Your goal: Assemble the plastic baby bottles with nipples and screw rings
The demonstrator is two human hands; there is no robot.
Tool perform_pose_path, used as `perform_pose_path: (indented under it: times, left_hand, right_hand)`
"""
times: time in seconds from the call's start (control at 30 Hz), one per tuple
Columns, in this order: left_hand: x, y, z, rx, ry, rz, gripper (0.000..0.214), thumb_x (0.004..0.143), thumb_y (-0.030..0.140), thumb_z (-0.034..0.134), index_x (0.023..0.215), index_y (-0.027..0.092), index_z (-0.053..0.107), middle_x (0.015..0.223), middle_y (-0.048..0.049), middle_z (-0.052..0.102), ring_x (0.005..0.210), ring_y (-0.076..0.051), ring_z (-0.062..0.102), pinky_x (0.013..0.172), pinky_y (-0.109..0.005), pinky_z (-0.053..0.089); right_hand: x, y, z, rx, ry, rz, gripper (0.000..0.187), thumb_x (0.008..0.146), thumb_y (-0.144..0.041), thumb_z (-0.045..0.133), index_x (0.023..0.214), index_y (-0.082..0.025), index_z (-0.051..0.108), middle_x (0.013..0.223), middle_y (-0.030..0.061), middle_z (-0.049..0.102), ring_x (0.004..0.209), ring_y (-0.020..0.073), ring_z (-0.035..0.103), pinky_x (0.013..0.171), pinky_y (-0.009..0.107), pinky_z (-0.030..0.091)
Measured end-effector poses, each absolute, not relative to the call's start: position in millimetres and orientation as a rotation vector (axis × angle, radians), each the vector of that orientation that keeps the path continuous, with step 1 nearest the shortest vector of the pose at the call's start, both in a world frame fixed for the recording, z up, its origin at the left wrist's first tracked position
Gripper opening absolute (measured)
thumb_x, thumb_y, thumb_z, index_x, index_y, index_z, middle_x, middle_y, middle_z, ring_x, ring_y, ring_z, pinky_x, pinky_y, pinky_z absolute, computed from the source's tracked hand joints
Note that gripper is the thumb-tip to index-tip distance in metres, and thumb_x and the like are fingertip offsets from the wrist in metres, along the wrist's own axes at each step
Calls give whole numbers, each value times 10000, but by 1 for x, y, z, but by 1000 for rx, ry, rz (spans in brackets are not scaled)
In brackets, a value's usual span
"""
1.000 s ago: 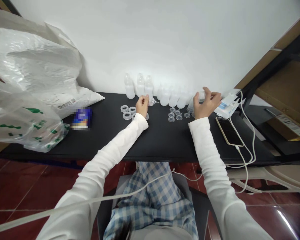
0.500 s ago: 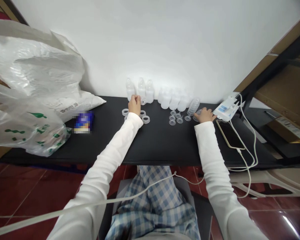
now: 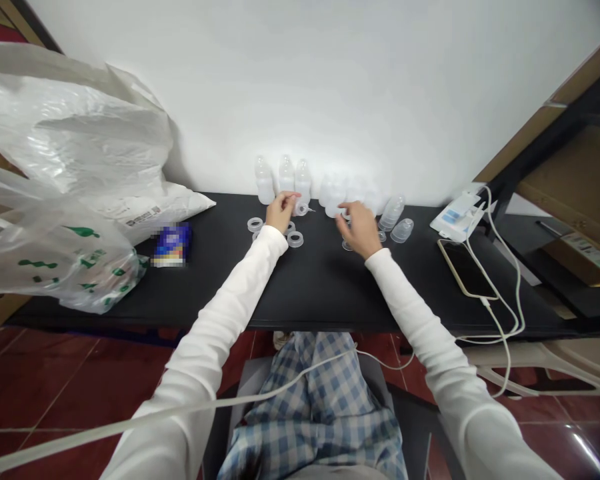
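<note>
My left hand is closed round a small clear bottle teat part, just in front of three capped translucent baby bottles that stand against the wall. Loose clear screw rings lie beside that hand on the black table. My right hand hovers palm down over small clear teats, its fingers curled toward a row of uncapped bottles. Whether those fingers hold anything is hidden. Two clear domed caps sit to its right.
Large plastic bags fill the table's left end, with a small blue packet beside them. A phone with white cables and a white box lie at the right. A shelf frame stands further right.
My right hand has left the caps near the white box and swung left to the teats in the middle. My left hand has shifted slightly right with the clear part.
</note>
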State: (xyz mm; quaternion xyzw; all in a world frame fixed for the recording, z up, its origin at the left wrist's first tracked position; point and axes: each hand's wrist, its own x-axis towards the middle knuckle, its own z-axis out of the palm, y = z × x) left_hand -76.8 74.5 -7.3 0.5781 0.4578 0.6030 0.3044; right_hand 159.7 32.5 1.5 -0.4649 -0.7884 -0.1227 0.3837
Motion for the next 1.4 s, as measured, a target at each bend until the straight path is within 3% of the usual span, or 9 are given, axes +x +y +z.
perform_pose_path:
  times: [0.13, 0.23, 0.33, 0.43, 0.6, 0.77, 1.0, 1.2, 1.4]
  left_hand:
    - [-58, 61, -6, 1663, 972, 1509, 271, 914, 457, 642, 956, 209, 743, 893, -48, 741, 733, -150, 638, 697, -262, 519]
    - [-54, 58, -7, 1684, 951, 1478, 318, 915, 501, 632, 961, 204, 735, 867, -49, 738, 720, -150, 642, 683, -263, 532]
    - [-55, 60, -9, 1745, 963, 1420, 297, 922, 466, 625, 963, 194, 737, 820, -37, 720, 695, -141, 629, 668, -253, 523]
    - [-54, 60, -7, 1795, 991, 1387, 273, 939, 414, 602, 981, 184, 742, 776, -24, 703, 676, -134, 616, 661, -243, 500]
    - [-54, 58, -3, 1903, 1138, 1407, 249, 968, 359, 566, 1014, 196, 749, 634, 14, 620, 606, -137, 571, 654, -254, 461]
    - [-77, 68, 0, 2006, 1380, 1390, 182, 944, 262, 586, 1000, 206, 750, 604, 18, 583, 648, -165, 586, 714, -268, 439]
    - [-120, 87, 3, 1670, 1762, 1468, 211, 964, 191, 475, 934, 203, 684, 681, 3, 605, 686, -170, 615, 783, -284, 482]
    - [-130, 88, -1, 1555, 2131, 1184, 228, 902, 72, 466, 792, 203, 616, 919, -89, 730, 1017, -245, 679, 971, -410, 483]
    - [-122, 82, 2, 1638, 2326, 757, 216, 936, 134, 478, 943, 205, 681, 1148, -158, 742, 1235, -348, 619, 1075, -554, 394]
  right_hand:
    - [112, 28, -15, -1126, -2119, -237, 334, 1051, -438, 423, 1189, -168, 562, 978, 126, 685, 913, 252, 646, 849, 381, 491]
    - [111, 31, -21, -1060, -2098, -98, 228, 1051, -384, 441, 1125, -188, 530, 941, 91, 667, 839, 220, 643, 791, 344, 502]
    - [118, 32, -21, -1004, -2134, -89, 123, 1040, -302, 447, 1030, -209, 526, 895, 61, 628, 815, 208, 608, 777, 334, 496]
    - [121, 31, -16, -979, -2223, -214, 152, 1031, -211, 413, 953, -212, 544, 850, 60, 598, 816, 224, 563, 797, 358, 477]
    - [123, 29, -8, -888, -2413, -441, 182, 991, -95, 441, 998, -202, 588, 870, 68, 600, 837, 234, 536, 796, 360, 440]
    - [137, 28, -6, -806, -2510, -533, 176, 1011, -139, 455, 1024, -210, 615, 878, 62, 610, 834, 225, 540, 784, 340, 425]
    - [150, 32, -4, -1250, -2469, -467, 206, 952, -237, 523, 1092, -131, 631, 1012, 151, 649, 923, 281, 560, 833, 387, 421]
    - [142, 19, -4, -1491, -2504, -458, 351, 943, -270, 518, 1237, -111, 627, 1327, 229, 585, 1213, 371, 506, 1050, 547, 348]
    - [108, 43, 26, -1411, -2323, -502, 481, 998, -258, 377, 1430, -88, 505, 1436, 256, 527, 1329, 392, 471, 1101, 597, 349]
